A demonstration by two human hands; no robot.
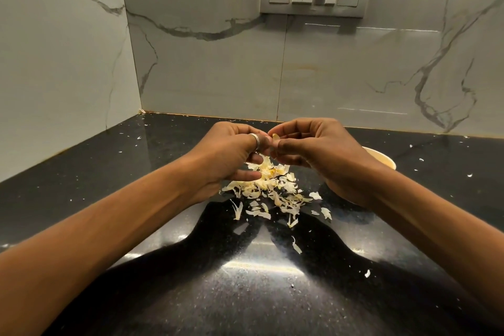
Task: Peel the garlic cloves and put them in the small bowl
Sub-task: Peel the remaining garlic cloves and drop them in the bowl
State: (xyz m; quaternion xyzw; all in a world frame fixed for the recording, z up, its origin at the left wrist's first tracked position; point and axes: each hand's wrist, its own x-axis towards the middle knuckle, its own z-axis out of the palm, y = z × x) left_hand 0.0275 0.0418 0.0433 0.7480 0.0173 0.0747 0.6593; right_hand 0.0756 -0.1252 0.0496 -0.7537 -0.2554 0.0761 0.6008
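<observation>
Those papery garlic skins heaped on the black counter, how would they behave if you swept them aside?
Probably almost weightless: the garlic skins look thin, curled and translucent. They would likely scatter rather than slide together, since stray flakes already dot the counter. They seem floppy and easily torn.

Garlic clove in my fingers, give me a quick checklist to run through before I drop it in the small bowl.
1. Grip: the left hand and right hand both pinch the garlic clove above the countertop: ok.
2. Clove fully peeled: cannot tell, fingers cover most of it.
3. Reach: the small bowl shows its rim just beyond the right hand: ok.
4. Room inside the bowl: cannot tell, the right hand hides it.
5. Loose skins: the pile of skins lies on the countertop below the hands: ok.
</observation>
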